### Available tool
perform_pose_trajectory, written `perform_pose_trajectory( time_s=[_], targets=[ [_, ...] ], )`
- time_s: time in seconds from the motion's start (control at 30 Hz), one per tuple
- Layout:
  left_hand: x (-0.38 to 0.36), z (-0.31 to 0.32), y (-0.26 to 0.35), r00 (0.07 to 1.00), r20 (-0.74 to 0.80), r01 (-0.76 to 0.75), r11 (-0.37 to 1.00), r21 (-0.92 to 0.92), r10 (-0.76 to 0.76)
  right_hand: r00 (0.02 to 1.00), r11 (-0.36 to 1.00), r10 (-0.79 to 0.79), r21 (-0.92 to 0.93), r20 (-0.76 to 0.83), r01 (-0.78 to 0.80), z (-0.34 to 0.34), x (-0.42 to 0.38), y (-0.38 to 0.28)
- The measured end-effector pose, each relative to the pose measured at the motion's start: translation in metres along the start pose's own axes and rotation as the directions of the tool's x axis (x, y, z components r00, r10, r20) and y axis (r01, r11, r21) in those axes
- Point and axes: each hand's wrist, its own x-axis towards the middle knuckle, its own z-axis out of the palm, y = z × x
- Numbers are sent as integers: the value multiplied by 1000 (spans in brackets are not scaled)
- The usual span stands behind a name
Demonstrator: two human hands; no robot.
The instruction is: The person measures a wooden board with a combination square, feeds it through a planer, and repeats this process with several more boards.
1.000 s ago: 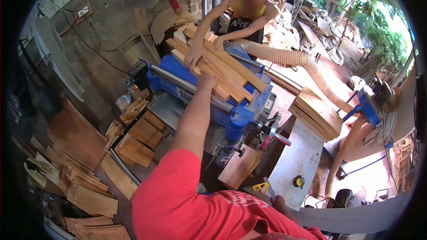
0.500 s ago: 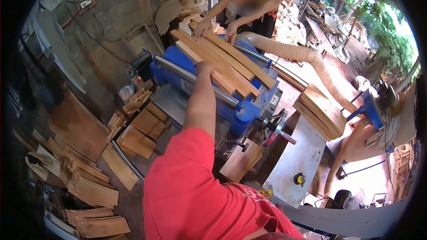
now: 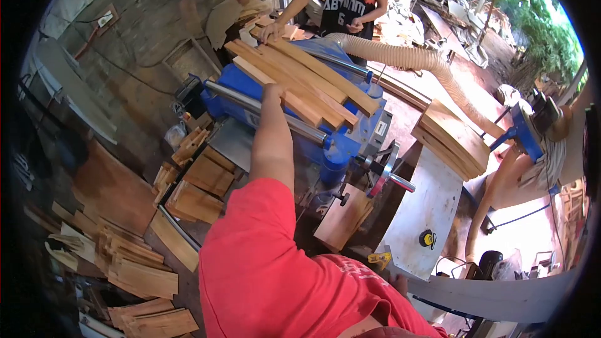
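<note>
"Wooden planks (image 3: 307, 84), location?"

"Upper centre, side by side on top of the blue machine (image 3: 336, 166), slanting down to the right."

"Hands?"

"Left hand (image 3: 273, 91) touching the near plank's long edge. Fingers hidden, can't make out if they're clamped. Right hand (image 3: 399, 283) well apart from it, right of bottom centre, just beside a yellow tool (image 3: 379, 258). Partly behind the red shirt (image 3: 250, 256), grip unclear."

"Anyone else?"

"Co-worker, top centre. One hand (image 3: 270, 32) on the planks' far end, other hand (image 3: 355, 25) off them, near the waist."

"Handling?"

"Judging by looks: stiff, tough, moderate weight each, heavy bunched. Flat faces could slide over each other. Take hold by long edges or ends; splinters possible."

"Surface, room?"

"Painted metal, silver bar (image 3: 300, 128) along the near side, handwheel (image 3: 385, 172) right of centre. Grey table (image 3: 416, 213) lower right, tape measure (image 3: 427, 239) on it, board stack (image 3: 451, 141) at its upper end. Ribbed hose (image 3: 400, 56) upper right. Wood piles (image 3: 144, 278) lower left, wall (image 3: 138, 37) upper left, greenery (image 3: 544, 25) upper right."
</note>
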Motion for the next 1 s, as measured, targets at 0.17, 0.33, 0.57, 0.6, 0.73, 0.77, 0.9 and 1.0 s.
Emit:
perform_pose_trajectory(
  time_s=[0.17,0.33,0.57,0.6,0.73,0.77,0.9,1.0],
  targets=[
    [71,14,-28,998,41,-45,987,156,39,999,989,-17,144,-37,22,29,5,29],
    [57,15,-23,998,-66,5,998,-62,-9,998,994,57,90,-27,-54,47,-13,38],
    [48,6,-20,995,-92,-42,999,0,42,985,979,171,114,-17,-168,51,-36,39],
    [28,1,-10,996,-79,-48,998,-29,45,985,979,171,113,-13,-169,47,-37,37],
    [-20,-9,15,953,-302,-71,977,-203,7,987,978,147,161,-65,-135,25,-33,18],
    [-35,-18,26,952,-305,-134,935,-329,29,983,982,123,158,-133,-102,20,-29,18],
    [-14,-66,23,950,-163,-311,795,-521,265,974,933,51,360,-221,33,-37,6,13],
    [-87,-111,28,873,-38,-404,677,-615,486,898,852,-17,463,-439,242,-116,23,-37]
  ],
)
